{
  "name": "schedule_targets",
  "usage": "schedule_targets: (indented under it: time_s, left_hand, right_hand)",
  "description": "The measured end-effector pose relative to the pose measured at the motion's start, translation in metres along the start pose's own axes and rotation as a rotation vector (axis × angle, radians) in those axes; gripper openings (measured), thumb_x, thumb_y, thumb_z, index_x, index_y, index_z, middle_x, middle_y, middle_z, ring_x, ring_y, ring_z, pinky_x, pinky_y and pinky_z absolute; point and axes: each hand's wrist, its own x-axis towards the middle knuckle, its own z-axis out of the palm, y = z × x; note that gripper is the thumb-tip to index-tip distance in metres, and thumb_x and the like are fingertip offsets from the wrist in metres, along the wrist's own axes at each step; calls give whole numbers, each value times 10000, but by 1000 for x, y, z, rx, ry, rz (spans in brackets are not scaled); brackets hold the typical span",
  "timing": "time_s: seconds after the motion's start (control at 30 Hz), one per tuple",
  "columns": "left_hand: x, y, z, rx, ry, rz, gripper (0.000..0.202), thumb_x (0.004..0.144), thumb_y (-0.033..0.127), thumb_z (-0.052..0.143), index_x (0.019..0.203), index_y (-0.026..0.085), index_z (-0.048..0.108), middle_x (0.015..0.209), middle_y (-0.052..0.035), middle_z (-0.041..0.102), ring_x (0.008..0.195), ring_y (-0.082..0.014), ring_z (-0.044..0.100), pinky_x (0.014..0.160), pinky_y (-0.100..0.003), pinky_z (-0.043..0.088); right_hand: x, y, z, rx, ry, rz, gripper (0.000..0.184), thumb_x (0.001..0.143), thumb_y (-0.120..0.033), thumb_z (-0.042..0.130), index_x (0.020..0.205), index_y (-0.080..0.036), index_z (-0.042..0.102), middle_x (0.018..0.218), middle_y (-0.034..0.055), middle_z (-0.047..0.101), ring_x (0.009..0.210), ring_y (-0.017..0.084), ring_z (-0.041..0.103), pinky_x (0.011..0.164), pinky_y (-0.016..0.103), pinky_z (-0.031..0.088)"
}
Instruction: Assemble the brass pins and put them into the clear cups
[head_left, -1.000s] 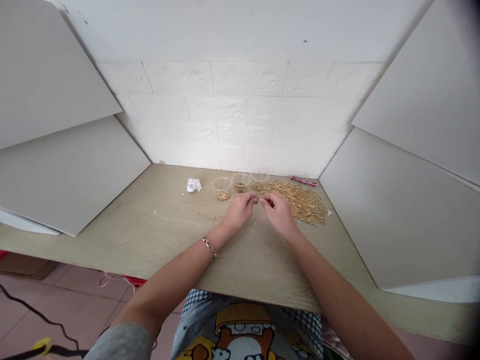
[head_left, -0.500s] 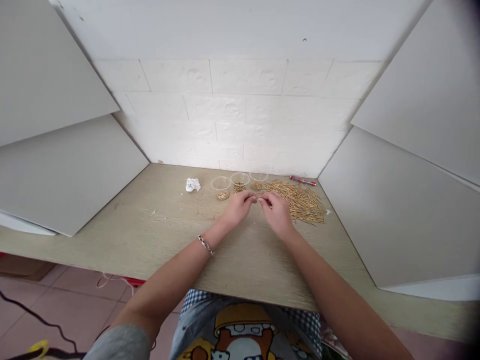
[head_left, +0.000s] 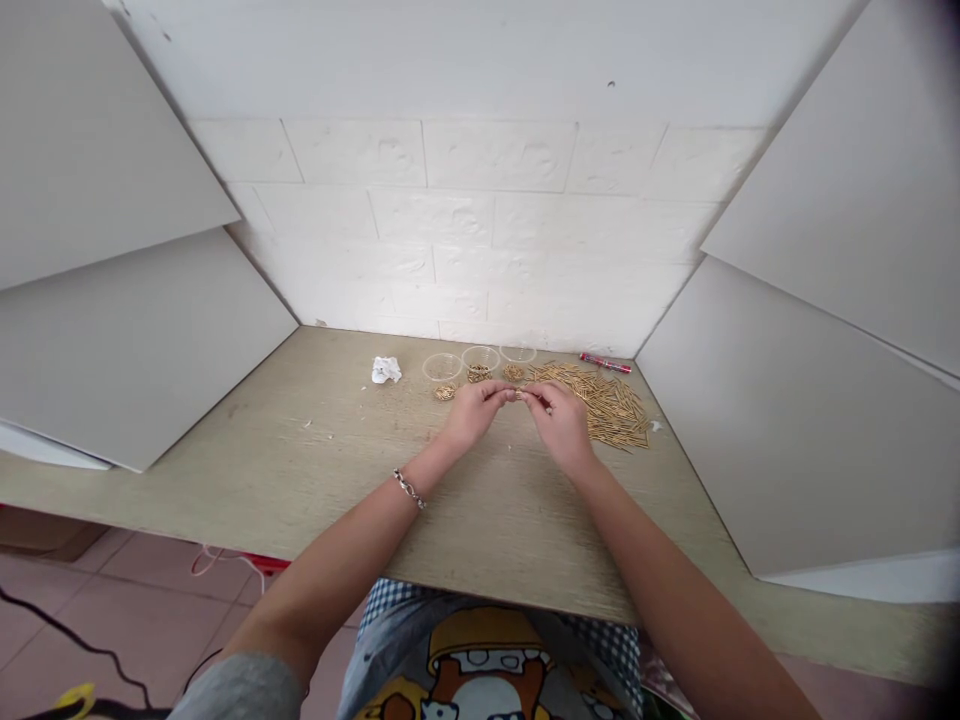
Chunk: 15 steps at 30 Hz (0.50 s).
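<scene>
Fingertips of my left hand point(head_left: 477, 412) and my right hand point(head_left: 559, 418) meet in a pinch above the table. Between them is a small gold-coloured metal piece point(head_left: 519, 394), mostly covered by the fingers. Just behind and right of my right hand spreads a pile of thin gold-coloured pins point(head_left: 611, 405). Behind my left hand stand clear plastic cups, a left one point(head_left: 442, 367), a middle one point(head_left: 480, 358) and a right one point(head_left: 517, 349). Small gold-coloured parts point(head_left: 445, 392) show low in the left cup, and similar parts show at the other two.
Crumpled white tissue point(head_left: 386, 370) lies on the table left of the cups. A red marker-like stick point(head_left: 605, 362) rests at the back right by the wall. Grey panels point(head_left: 142, 340) stand at the left, others point(head_left: 840, 420) at the right.
My right hand has shifted slightly to the right, and the fingertips are a little farther apart. My left hand stays almost in place.
</scene>
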Motion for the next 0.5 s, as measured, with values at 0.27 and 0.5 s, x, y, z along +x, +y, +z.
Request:
schedule_targets:
  time_s: [0.27,0.5]
  left_hand:
    - [2,-4,2,-89,9,-45,213,735,307,541,777,151,679,727,-25,667,680,-125,569,669,-239,453]
    - [1,0,2,-217,-25,-111,200,718,299,554,741,138,670,717,-22,660,627,-103,534,665,-246,460]
  right_hand:
    - [0,2,0,-4,7,-12,162,796,-264,502,802,-196,648,804,49,640,728,161,569,672,298,451]
    - [0,0,0,-2,11,12,172,793,-281,505,813,-190,651,812,56,634,717,158,564,655,299,459]
